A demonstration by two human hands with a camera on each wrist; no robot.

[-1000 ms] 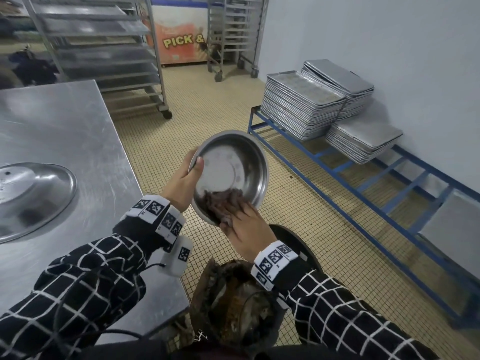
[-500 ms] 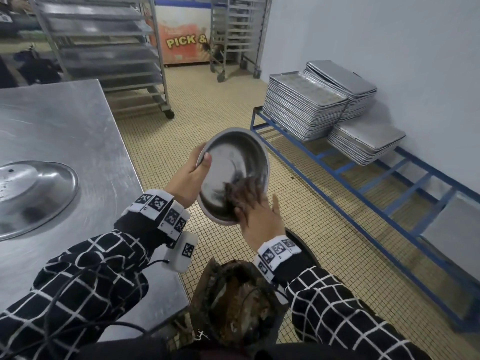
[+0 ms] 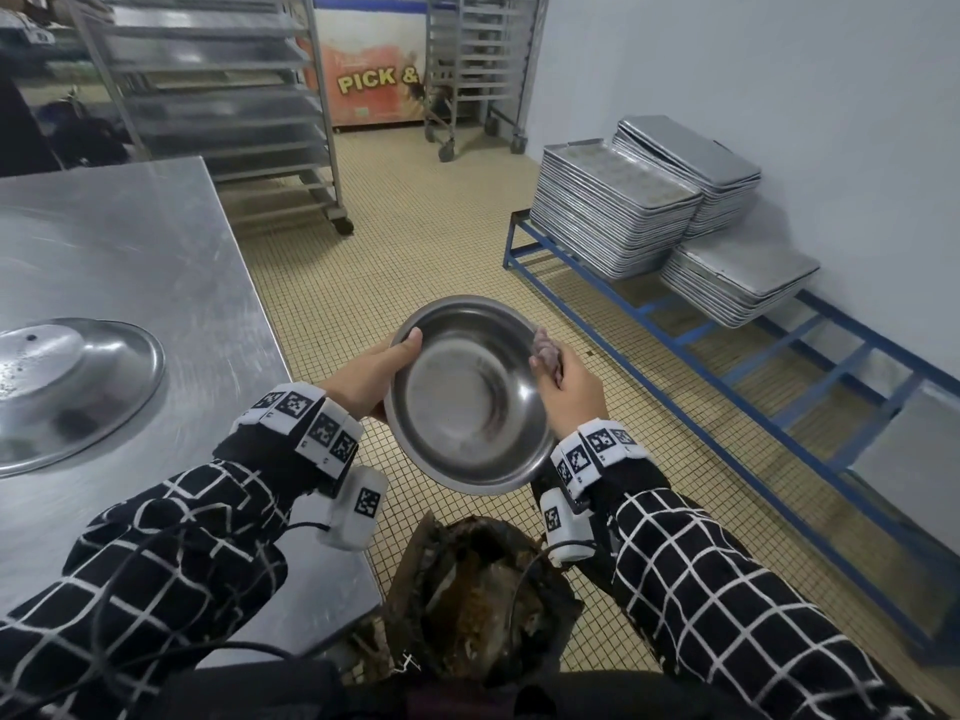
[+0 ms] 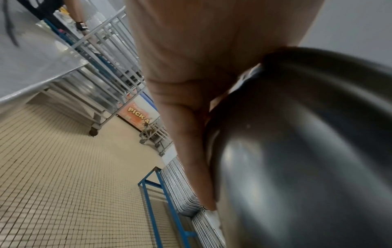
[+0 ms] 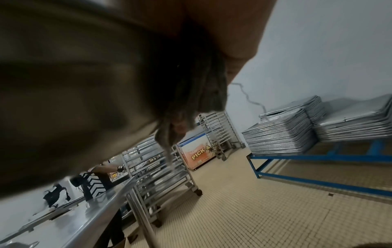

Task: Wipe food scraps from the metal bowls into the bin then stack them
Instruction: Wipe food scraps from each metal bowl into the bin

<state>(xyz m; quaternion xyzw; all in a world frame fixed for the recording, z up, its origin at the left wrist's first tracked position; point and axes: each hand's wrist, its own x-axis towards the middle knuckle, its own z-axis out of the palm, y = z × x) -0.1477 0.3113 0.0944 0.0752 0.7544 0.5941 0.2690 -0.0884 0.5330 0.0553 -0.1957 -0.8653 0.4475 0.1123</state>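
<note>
A round metal bowl (image 3: 470, 402) is held in the air above a dark bin (image 3: 483, 600) full of brown scraps. My left hand (image 3: 371, 374) grips the bowl's left rim, thumb over the edge inside. My right hand (image 3: 563, 389) is at the bowl's right rim and holds a greyish cloth (image 3: 545, 350) bunched in its fingers. The bowl's inside looks smeared but holds no lumps. In the left wrist view the bowl's outer wall (image 4: 307, 151) fills the right side beside my fingers (image 4: 191, 151). The right wrist view shows the cloth (image 5: 191, 104) hanging below my palm.
A steel table (image 3: 130, 262) lies to the left, with a large upturned metal lid (image 3: 72, 381) on it. Stacks of baking trays (image 3: 613, 220) sit on a blue rack (image 3: 727, 366) by the right wall. Wheeled tray racks (image 3: 218, 96) stand behind on the tiled floor.
My right hand with the cloth has swept from the bowl's lower inside up and out to its right rim. The bowl has tipped from steeply tilted to nearly level, opening upward.
</note>
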